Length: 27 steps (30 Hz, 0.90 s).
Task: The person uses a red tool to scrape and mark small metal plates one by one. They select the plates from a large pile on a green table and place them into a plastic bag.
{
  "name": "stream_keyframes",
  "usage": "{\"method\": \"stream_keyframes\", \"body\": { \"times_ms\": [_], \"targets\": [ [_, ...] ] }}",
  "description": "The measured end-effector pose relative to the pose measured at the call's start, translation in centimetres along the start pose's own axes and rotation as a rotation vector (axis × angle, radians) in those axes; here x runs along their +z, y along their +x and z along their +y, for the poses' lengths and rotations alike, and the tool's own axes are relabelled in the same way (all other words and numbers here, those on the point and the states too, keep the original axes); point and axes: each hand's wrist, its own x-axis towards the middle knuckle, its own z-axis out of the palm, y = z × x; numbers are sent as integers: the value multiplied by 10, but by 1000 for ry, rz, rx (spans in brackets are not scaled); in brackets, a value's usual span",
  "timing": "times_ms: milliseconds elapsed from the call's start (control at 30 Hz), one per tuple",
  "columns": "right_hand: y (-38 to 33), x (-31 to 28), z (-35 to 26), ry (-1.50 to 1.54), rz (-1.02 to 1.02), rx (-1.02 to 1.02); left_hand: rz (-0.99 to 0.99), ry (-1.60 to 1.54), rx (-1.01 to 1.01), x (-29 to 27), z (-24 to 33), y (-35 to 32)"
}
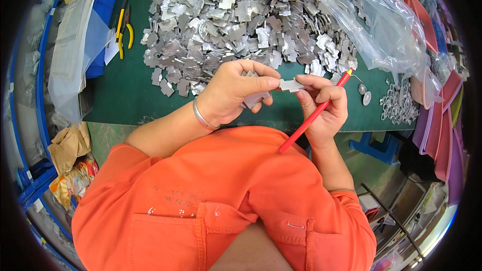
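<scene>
My left hand (239, 90), with a silver bangle (202, 115) at the wrist, is closed around several small metal plates (254, 98). Its thumb and forefinger meet the left end of one cross-shaped metal plate (291, 86). The right end of that plate is pinched by the fingertips of my right hand (324, 105). A red pencil (312, 126) with a yellow tip also lies across the right hand, tip pointing up and away. Beyond both hands spreads a large heap of similar grey metal plates (236, 30).
The heap lies on a green table (120, 103). Yellow-handled pliers (126, 32) and a blue folder (103, 17) are at the left. To the right are a clear plastic bag (381, 25), a pile of small metal rings (399, 104) and coloured sheets (442, 120). A blue stool (379, 146) stands below.
</scene>
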Motion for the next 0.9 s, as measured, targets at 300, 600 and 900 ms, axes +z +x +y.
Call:
{"method": "stream_keyframes", "body": {
  "times_ms": [300, 600, 900],
  "targets": [
    [8, 7, -3, -10, -250, -236, -24, -114, -27, 2, -7, 7],
    [52, 8, -5, -663, -420, -703, -693, -675, -192, 13, 3, 19],
    [122, -37, -13, -688, -80, -491, -642, -511, -29, 56, 19, 28]
  ]
}}
